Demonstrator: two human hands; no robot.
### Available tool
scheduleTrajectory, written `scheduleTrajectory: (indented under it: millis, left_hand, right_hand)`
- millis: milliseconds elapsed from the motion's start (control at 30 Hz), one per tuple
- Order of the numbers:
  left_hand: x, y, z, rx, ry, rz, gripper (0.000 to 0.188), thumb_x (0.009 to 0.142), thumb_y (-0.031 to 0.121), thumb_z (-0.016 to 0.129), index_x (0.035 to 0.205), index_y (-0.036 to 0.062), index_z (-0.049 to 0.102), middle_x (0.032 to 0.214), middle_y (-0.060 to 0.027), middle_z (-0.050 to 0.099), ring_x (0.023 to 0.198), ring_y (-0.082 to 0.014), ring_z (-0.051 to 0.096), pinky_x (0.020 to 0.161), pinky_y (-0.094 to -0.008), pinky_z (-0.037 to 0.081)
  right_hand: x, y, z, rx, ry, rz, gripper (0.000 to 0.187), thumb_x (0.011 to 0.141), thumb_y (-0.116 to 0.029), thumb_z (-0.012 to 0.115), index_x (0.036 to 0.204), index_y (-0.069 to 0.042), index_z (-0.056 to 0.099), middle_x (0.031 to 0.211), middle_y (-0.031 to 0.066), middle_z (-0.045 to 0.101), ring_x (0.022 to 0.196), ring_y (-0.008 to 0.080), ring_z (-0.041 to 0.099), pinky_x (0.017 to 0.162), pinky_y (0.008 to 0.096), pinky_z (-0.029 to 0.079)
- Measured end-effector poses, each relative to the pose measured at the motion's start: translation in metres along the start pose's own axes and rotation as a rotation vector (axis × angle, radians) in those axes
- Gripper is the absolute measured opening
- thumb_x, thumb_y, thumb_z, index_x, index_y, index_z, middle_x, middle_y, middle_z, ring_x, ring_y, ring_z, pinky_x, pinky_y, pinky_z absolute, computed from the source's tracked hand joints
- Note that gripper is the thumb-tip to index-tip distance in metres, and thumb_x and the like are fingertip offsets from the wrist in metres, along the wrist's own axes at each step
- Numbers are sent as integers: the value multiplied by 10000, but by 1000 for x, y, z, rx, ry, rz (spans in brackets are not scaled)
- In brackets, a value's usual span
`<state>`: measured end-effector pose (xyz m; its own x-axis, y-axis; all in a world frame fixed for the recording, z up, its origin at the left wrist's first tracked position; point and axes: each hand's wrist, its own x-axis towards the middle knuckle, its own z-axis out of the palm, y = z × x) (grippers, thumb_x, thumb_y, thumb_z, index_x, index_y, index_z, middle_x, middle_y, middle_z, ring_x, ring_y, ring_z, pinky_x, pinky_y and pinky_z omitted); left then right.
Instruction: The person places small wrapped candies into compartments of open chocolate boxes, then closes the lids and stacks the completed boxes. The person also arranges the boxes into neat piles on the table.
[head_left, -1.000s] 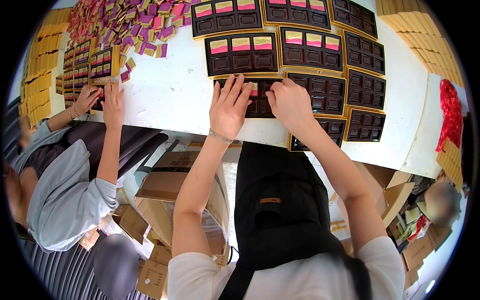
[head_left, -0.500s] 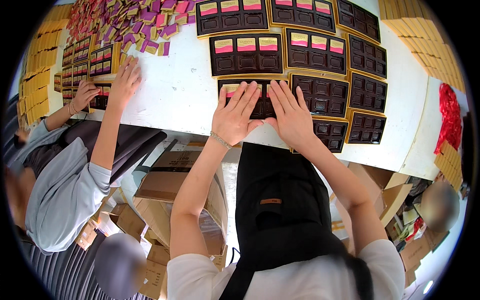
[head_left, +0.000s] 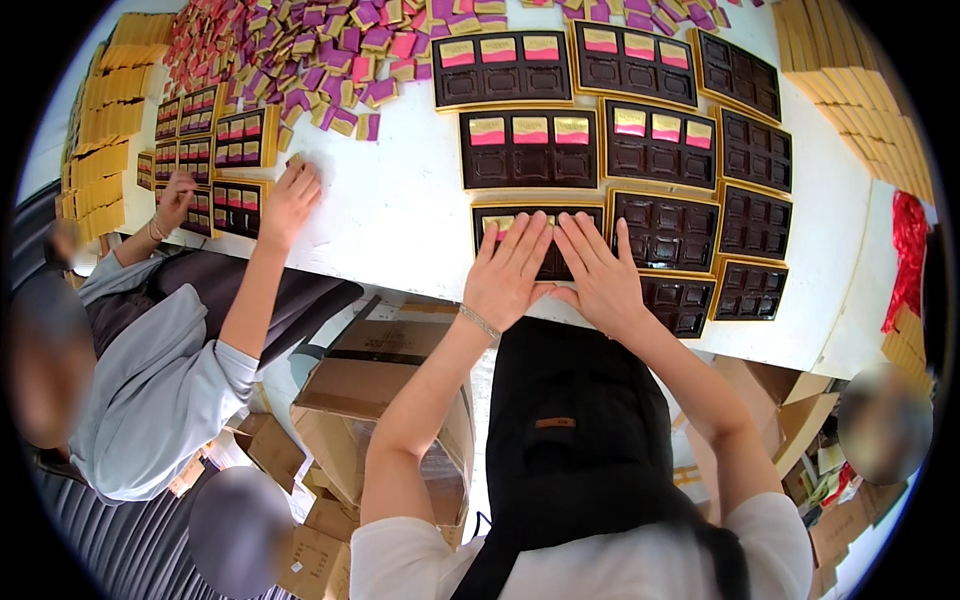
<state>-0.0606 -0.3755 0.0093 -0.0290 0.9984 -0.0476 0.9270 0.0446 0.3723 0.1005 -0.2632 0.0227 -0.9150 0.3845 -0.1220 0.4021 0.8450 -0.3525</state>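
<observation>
Dark tray (head_left: 540,245) w/ gold rim sits at near edge of the white bench (head_left: 400,210), middle. Left hand (head_left: 508,272) & right hand (head_left: 597,275) lie flat on it, fingers spread, gripping nothing, pressing pink-gold packets in its top row. Lower cells mostly hidden. Behind it, two trays (head_left: 528,150) have top rows filled, rest empty. Toward right edge, trays (head_left: 752,222) are all empty. Loose packets (head_left: 330,50) heaped at far left corner. So early on, most cells to go.

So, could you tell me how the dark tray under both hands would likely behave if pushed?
The tray looks thin and shallow, so probably light, and may flex. On the smooth white table it would likely slide easily. Both the left hand and right hand lie flat on it.
</observation>
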Motion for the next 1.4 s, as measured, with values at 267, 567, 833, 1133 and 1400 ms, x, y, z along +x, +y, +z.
scheduleTrajectory:
  millis: [267, 567, 833, 1133, 1400]
  left_hand:
    - [80, -81, -76, 63, 373, -135, 676, 829, 253, 702, 1409, 48, 423, 1422, -154, 473, 1308, -313, 464, 1060, -496, 370]
    - [228, -229, -91, -26, 341, -356, 344, 740, 164, 750, 1069, 85, 687, 940, -155, 674, 884, -329, 650, 798, -405, 520]
    - [243, -224, -97, -130, 244, -434, 530, 639, 192, 803, 1140, 119, 646, 1034, -180, 604, 952, -347, 616, 831, -416, 510]
    - [220, -244, -104, 187, 175, -590, 403, 697, 329, 773, 965, 58, 641, 952, -183, 652, 894, -362, 645, 787, -452, 516]
    - [184, -126, -107, -870, 544, -558, 78, 871, 54, 639, 945, 39, 658, 737, 7, 658, 610, -30, 547, 521, -192, 405]
  right_hand:
    - [143, 61, -71, 337, 519, -46, 253, 843, -76, 629, 1093, -35, 632, 1014, 163, 667, 908, 348, 635, 784, 430, 524]
    - [377, 93, -48, -74, 377, 71, 236, 792, -153, 640, 999, -58, 701, 864, 179, 694, 859, 352, 674, 786, 460, 533]
    - [364, 103, -50, 538, 490, 216, 275, 738, -133, 716, 988, -17, 707, 833, 160, 691, 796, 303, 678, 725, 414, 536]
    - [245, 130, -101, 1297, 429, 32, 198, 830, 107, 581, 915, -20, 707, 1148, 107, 670, 1090, 191, 612, 940, 302, 487]
    - [90, 122, -117, 931, 584, 295, 209, 850, -24, 675, 1053, -61, 704, 904, 30, 689, 781, 103, 637, 721, 224, 506]
